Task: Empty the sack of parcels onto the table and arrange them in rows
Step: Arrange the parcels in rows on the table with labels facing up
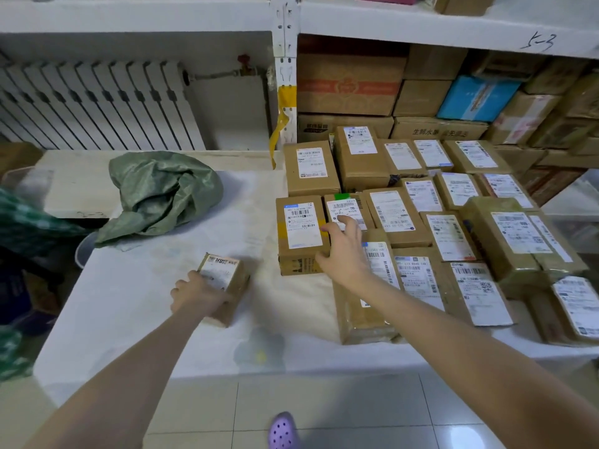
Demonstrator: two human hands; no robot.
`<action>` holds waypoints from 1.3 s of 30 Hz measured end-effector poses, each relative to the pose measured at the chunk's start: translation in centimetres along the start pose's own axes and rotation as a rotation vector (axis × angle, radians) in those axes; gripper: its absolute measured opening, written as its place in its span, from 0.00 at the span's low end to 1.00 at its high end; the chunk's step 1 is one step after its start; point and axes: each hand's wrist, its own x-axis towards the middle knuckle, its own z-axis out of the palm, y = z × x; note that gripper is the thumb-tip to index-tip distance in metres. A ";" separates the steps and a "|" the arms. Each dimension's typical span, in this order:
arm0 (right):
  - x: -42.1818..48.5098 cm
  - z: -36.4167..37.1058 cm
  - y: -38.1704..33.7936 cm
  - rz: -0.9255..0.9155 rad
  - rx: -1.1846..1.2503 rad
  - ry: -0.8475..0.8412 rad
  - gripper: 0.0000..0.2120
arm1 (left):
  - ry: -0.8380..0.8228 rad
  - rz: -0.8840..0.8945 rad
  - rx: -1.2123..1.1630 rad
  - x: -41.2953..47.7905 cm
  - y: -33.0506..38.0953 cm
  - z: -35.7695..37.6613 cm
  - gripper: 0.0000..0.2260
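A crumpled green woven sack (162,192) lies slack at the back left of the white table (136,296). Several brown cardboard parcels with white labels (421,215) lie in rows over the table's right half. My left hand (197,294) grips a small brown parcel (227,280) that lies alone near the table's middle. My right hand (343,244) reaches over the left end of the rows, fingers spread and bent on a labelled parcel (343,209), its thumb against the side of the neighbouring box (299,233).
White shelving (421,24) behind the table holds many stacked cartons (350,84). A white radiator (97,102) stands at the back left. Green bags and a bin (22,228) crowd the left side. Tiled floor and a purple clog (282,431) show below the table's front edge.
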 end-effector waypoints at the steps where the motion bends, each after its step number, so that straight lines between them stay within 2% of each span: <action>1: 0.0 0.3 -0.1 -0.033 0.054 -0.009 0.24 | -0.011 -0.006 -0.072 -0.1 0.3 -0.1 0.42; 4: -0.5 0.3 -0.9 -0.108 0.146 -0.060 0.17 | -0.019 0.007 -0.267 -1.1 2.0 -0.7 0.44; 8: -1.0 0.0 -2.4 -0.153 0.223 -0.049 0.13 | -0.029 0.114 -0.476 -4.0 4.9 -1.6 0.48; 10: -1.2 0.0 -3.3 -0.089 0.313 -0.135 0.19 | -0.010 0.187 -0.527 -5.4 6.2 -1.7 0.46; 12: -1.6 -0.2 -3.8 0.013 0.421 -0.274 0.32 | 0.005 0.273 -0.579 -7.0 7.3 -1.8 0.43; 14: -2.3 -0.7 -3.8 0.070 0.517 -0.295 0.40 | 0.021 0.346 -0.607 -7.9 7.8 -1.5 0.41; 17: -3.5 -1.8 -2.8 0.091 0.559 -0.155 0.41 | 0.009 0.473 -0.668 -10.4 8.2 -0.9 0.39; 19: -3.7 -2.3 -1.9 0.132 0.599 -0.085 0.38 | -0.110 0.570 -0.757 -11.8 8.1 -0.5 0.34; 21: -3.9 -3.2 -0.9 0.201 0.683 -0.097 0.36 | -0.219 0.607 -0.803 -12.6 7.7 -0.4 0.30; 24: -4.5 -4.5 0.3 0.238 0.822 -0.206 0.33 | -0.419 0.425 -0.962 -13.3 7.2 -0.6 0.29; 26: -5.3 -5.0 0.5 0.186 0.801 -0.312 0.31 | -0.617 0.298 -1.092 -14.0 6.8 -0.2 0.25; 28: -5.8 -5.0 0.6 0.143 0.755 -0.383 0.29 | -0.711 0.279 -1.156 -14.4 6.5 0.4 0.20; 30: -6.0 -5.3 0.7 0.113 0.718 -0.363 0.26 | -0.705 0.216 -1.179 -14.4 6.2 0.9 0.21; 35: -5.1 -6.5 2.4 0.109 0.667 -0.109 0.16 | -0.638 -0.017 -1.050 -13.8 4.6 2.1 0.15; 39: -4.0 -6.3 3.9 0.140 0.667 -0.034 0.11 | -0.653 -0.133 -0.991 -12.6 4.1 3.9 0.13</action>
